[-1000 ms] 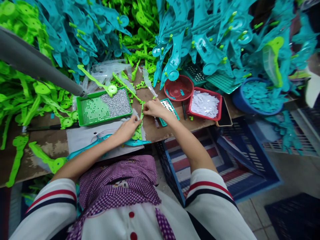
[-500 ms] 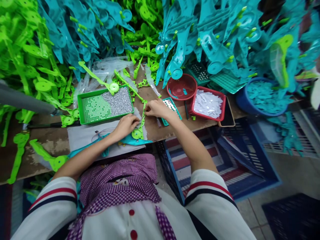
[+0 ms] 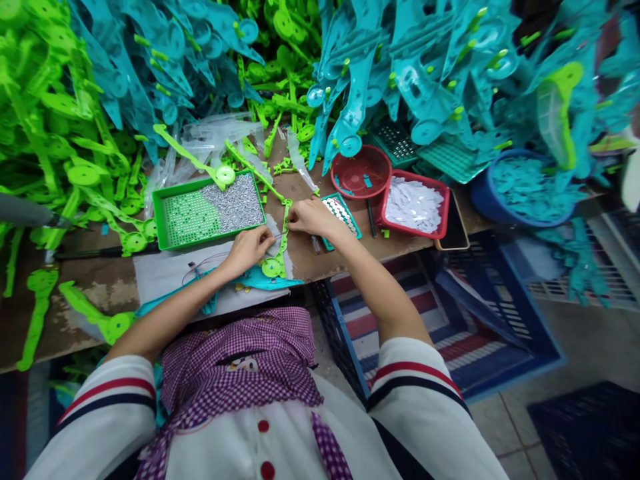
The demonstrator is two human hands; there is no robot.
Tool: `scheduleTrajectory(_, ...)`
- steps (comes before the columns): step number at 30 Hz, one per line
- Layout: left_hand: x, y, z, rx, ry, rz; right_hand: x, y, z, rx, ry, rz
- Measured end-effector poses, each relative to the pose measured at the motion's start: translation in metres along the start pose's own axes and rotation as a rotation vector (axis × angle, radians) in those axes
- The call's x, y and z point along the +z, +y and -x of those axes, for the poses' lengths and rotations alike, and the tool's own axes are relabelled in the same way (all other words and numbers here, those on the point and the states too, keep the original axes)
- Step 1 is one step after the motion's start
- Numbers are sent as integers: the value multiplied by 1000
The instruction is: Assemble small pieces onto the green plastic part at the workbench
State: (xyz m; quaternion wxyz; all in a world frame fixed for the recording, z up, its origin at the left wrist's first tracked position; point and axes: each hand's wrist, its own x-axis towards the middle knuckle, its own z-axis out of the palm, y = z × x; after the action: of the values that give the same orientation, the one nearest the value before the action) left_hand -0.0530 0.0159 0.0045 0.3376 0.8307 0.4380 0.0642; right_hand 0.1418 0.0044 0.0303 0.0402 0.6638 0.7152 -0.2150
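Observation:
A long green plastic part (image 3: 278, 257) with a round end lies on the wooden bench (image 3: 100, 287) in front of me. My left hand (image 3: 249, 248) rests on its left side, fingers pinched at its middle. My right hand (image 3: 311, 217) grips the part's upper end, fingers closed. Under the part lies a teal plastic part (image 3: 270, 283) on a grey sheet (image 3: 165, 273). A green tray (image 3: 207, 211) with small silver and green pieces sits just left of my hands. A small teal tray (image 3: 343, 217) of white pieces lies by my right hand.
Heaps of green parts (image 3: 55, 120) and teal parts (image 3: 425, 60) crowd the back of the bench. A red bowl (image 3: 361, 175), a red tray of white pieces (image 3: 414, 205) and a blue tub (image 3: 520, 193) stand at the right. Blue crates (image 3: 440, 320) sit on the floor.
The grey tube at the left has slid out toward the left edge. My left hand has moved slightly up along the green part; my right hand stays at its upper end.

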Motion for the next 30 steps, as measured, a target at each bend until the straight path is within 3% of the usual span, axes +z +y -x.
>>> scheduleTrajectory(8, -2, 10, -6, -99, -122, 160, -2, -2, 1, 4, -2, -4)
scheduleTrajectory(19, 0, 7, -29, -197, -280, 163, -5, -5, 2, 4, -9, 20)
scheduleTrajectory(30, 13, 3, -33, -311, -229, 300, -5, -7, -1, 13, -32, 45)
